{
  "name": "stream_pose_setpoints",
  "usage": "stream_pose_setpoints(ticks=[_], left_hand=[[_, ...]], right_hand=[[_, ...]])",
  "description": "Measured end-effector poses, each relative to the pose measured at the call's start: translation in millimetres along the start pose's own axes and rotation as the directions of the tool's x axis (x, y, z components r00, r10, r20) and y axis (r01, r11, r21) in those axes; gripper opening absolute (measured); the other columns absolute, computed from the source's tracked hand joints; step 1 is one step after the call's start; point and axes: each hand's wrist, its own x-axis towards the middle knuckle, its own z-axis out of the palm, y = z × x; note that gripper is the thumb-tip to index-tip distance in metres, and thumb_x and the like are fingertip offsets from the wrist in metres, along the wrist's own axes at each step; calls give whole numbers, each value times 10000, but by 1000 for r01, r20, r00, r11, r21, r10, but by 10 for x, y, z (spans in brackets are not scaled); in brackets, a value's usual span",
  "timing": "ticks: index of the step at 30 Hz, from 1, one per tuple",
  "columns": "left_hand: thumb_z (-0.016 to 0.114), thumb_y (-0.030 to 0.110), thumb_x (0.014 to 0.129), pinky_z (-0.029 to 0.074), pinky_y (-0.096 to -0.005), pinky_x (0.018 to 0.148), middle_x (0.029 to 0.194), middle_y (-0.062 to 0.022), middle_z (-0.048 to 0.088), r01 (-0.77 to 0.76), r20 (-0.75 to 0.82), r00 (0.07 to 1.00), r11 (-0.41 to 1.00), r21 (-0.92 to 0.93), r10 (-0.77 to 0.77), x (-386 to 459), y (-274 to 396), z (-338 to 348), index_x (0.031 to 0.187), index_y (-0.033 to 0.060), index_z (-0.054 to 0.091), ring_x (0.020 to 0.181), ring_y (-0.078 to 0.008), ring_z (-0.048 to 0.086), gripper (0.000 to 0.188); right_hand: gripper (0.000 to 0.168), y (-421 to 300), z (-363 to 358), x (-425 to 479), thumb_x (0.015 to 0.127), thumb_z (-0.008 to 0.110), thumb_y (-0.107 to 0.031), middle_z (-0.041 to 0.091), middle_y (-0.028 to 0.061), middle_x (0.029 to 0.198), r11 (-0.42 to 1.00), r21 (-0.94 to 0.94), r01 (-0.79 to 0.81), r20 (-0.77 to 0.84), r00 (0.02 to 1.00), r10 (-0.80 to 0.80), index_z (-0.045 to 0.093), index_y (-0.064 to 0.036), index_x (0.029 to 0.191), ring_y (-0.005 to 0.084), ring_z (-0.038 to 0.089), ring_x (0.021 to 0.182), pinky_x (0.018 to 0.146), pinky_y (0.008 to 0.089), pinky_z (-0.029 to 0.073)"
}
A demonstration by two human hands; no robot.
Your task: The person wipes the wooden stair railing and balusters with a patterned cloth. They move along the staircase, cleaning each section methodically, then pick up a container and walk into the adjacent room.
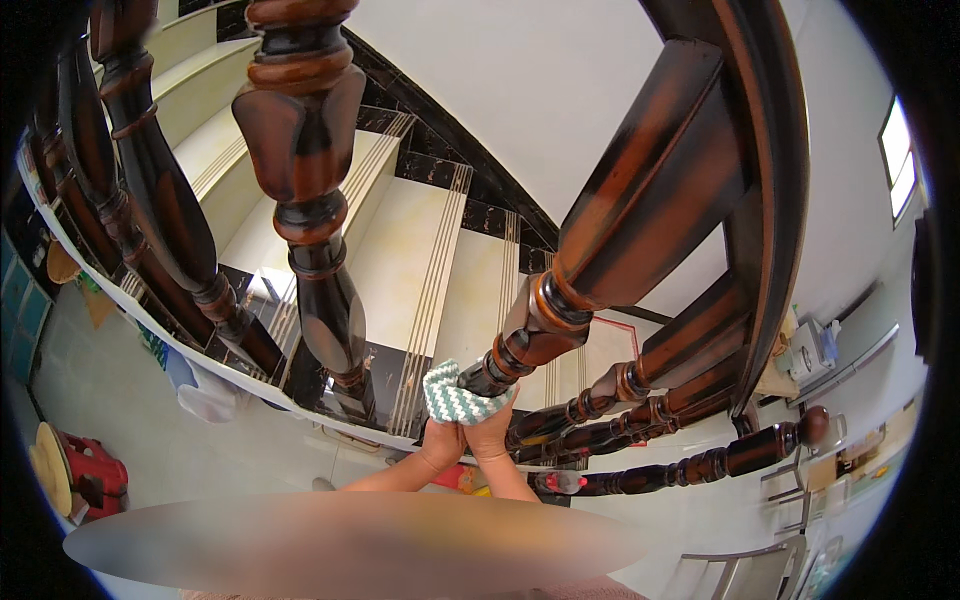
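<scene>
A green-and-white zigzag-patterned cloth (461, 403) is wrapped around the narrow lower end of a dark, glossy turned wooden baluster (551, 311). My left hand (444, 442) grips the cloth from the near left side. Close beside it, my right hand (491, 433) holds the cloth against the baluster's right side. The cloth hides most of my fingers. Further left stands another turned baluster (330, 322), apart from both hands. The curved wooden handrail (772, 202) runs above the balusters at the right.
Behind the balusters rise pale stair treads (409, 262) with dark edging. A plastic bottle (562, 482) with a red cap is near the lower balusters. On the floor at left is a red stool (96, 476). A metal-framed chair (757, 566) stands at lower right.
</scene>
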Motion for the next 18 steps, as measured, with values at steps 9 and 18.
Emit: stream_pose_setpoints(ticks=[9,18], left_hand=[[519,99,771,434,-423,762,981,-203,574,64,28,997,975,212,-71,-344,-141,-134,1011,34,545,901,-396,532,249],[545,68,755,402,-356,843,1081,-182,527,294,79,952,956,9,-294,-175,93,-354,1148,7,407,1013,-317,503,421]], right_hand=[[404,715,-15,-512,748,612,-208,597,99,1033,887,-58,-459,264,850,457,527,-4,1085,204,566,923,814,314,430],[444,32,-220,-238,734,617,-316,599,148,991,891,-335,-306,376,824,424,536,-14,1048,272,567,925,806,349,428]])
